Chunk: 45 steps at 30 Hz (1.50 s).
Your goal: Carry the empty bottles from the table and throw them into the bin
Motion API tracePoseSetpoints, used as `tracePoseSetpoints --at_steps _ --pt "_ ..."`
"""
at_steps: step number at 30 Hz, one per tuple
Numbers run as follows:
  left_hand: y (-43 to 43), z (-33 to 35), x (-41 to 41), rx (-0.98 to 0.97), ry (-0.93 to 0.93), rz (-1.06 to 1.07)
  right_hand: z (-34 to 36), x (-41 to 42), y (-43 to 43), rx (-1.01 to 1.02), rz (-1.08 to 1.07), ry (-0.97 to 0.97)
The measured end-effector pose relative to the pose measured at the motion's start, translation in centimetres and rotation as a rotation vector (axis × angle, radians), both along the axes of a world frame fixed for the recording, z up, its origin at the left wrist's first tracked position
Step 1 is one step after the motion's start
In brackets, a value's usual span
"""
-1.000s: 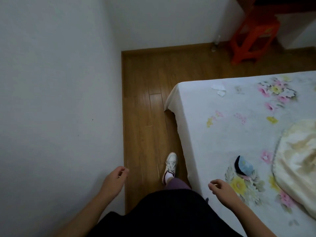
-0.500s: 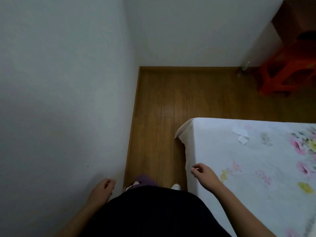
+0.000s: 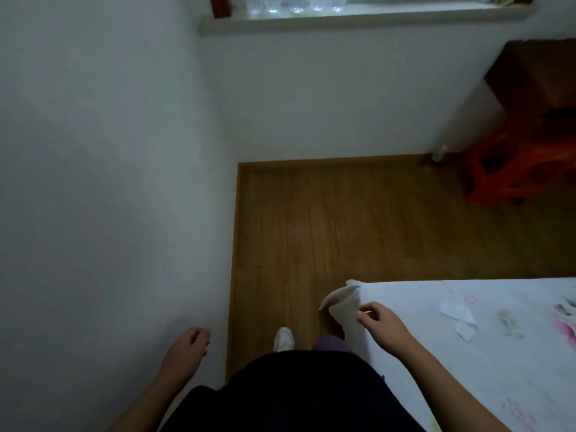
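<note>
While you stand in the gap between the wall [image 3: 103, 182] and the bed [image 3: 467, 353], both your hands are empty. Your left hand [image 3: 187, 347] hangs close to the wall with its fingers loosely curled, holding nothing. Your right hand [image 3: 381, 321] hovers over the corner of the flowered sheet [image 3: 511, 381], fingers half bent, thumb and forefinger near each other — nothing sits between them. One white shoe [image 3: 283, 339] shows on the wooden floor [image 3: 343, 219] just ahead of your dark clothes. Two scraps of white paper [image 3: 458, 316] lie on the sheet to the right of your right hand. The bottles [image 3: 296, 3] — clear ones, in a row — stand on the windowsill [image 3: 358, 17] at the far wall, well apart from both hands. A red stool [image 3: 514, 169] sits in the far right corner under a brown cabinet [image 3: 536, 76].
</note>
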<state>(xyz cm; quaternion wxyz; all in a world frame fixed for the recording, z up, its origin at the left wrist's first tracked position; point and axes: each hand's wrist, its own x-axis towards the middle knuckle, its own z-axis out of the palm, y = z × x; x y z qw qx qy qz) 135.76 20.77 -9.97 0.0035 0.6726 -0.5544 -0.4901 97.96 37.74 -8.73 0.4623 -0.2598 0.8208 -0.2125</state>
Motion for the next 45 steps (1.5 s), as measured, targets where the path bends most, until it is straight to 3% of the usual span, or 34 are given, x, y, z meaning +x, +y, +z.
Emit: tracePoseSetpoints --at_steps 12,22,28,39,45 --pt "-20.4 2.2 -16.6 -0.023 0.059 -0.216 -2.8 -10.8 -6.9 0.16 -0.232 -0.047" --pt "-31.8 0.9 -27.7 -0.035 -0.095 -0.201 -0.3 -23.9 -24.9 0.001 -0.211 -0.061" --pt "-36.7 1.6 -36.1 -0.013 -0.075 -0.271 2.7 -30.5 -31.2 -0.086 -0.267 -0.062" --pt "-49.0 -0.6 -60.8 -0.035 -0.096 -0.721 1.0 -41.2 -28.6 0.038 -0.73 -0.111" --pt "-47.0 1.7 -77.3 -0.045 -0.053 -1.054 0.4 -41.7 -22.9 0.067 -1.074 -0.127"
